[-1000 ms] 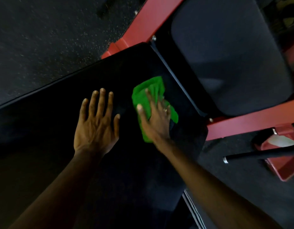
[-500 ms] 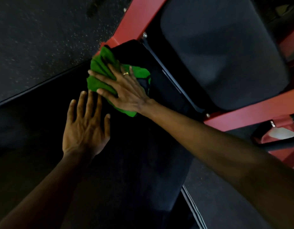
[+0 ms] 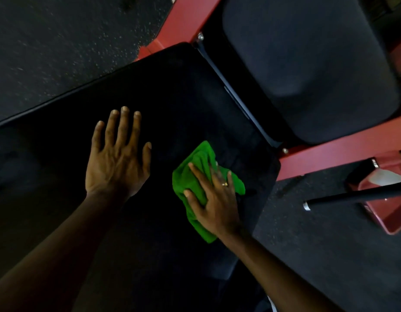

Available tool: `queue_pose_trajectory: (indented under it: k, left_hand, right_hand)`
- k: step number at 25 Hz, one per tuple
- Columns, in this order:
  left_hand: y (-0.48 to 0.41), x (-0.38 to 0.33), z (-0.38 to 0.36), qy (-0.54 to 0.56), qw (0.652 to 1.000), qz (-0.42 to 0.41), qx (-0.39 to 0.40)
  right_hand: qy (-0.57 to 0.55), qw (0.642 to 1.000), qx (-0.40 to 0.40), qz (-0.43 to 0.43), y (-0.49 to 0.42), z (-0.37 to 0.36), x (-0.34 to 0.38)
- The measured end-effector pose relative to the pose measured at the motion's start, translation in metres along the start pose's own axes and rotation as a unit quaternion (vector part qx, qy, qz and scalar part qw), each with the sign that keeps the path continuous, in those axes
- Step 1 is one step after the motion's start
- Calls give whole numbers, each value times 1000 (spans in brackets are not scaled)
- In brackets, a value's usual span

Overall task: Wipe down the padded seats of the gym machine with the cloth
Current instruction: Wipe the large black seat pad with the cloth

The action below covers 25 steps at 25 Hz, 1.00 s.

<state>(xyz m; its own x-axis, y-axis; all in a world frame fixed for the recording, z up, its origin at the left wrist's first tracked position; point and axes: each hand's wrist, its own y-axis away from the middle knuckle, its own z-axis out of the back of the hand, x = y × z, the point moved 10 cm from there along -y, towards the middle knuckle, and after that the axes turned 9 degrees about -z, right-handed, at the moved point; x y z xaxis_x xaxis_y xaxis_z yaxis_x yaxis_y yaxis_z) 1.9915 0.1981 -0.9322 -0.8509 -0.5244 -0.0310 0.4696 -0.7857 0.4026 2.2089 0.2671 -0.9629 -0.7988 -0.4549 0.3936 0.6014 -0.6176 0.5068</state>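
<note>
Cloth (image 3: 200, 159) back from far corner of pad (image 3: 172, 86) to its right edge — right hand (image 3: 215, 199) presses it, fingers spread; left hand (image 3: 117, 158) splayed on pad — wiping continues.

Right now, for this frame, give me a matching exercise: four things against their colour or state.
Things: 1 left hand; 2 right hand; 3 cloth; 4 machine frame.
States: a red; b presses on the cloth; c green, bunched; d flat on the bare seat pad.
Pairs: 1-d, 2-b, 3-c, 4-a.
</note>
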Motion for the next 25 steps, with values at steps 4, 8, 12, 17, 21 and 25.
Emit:
queue_pose_trajectory:
  k: [4,8,12,17,21,25]
  left_hand:
    - [-1,-1,-4,-10,1000,-5,11]
    - [0,0,-2,-15,1000,-1,9]
    - [-1,-3,-2,-9,1000,-13,10]
    - [-3,-28,2,62,997,-40,-18]
    - [7,-96,-23,12,988,-153,-5]
    - [6,-97,-30,-11,990,-141,13]
  right_hand:
    - [-23,979,-50,-196,-126,24,-79]
    - [-47,972,-57,-222,-134,22,-75]
    - [8,997,-32,-72,0,6,-41]
    - [21,988,-53,-145,-40,15,-108]
    - [-75,949,-84,-296,-110,33,-194]
    - [-54,949,-98,-293,-81,29,-171]
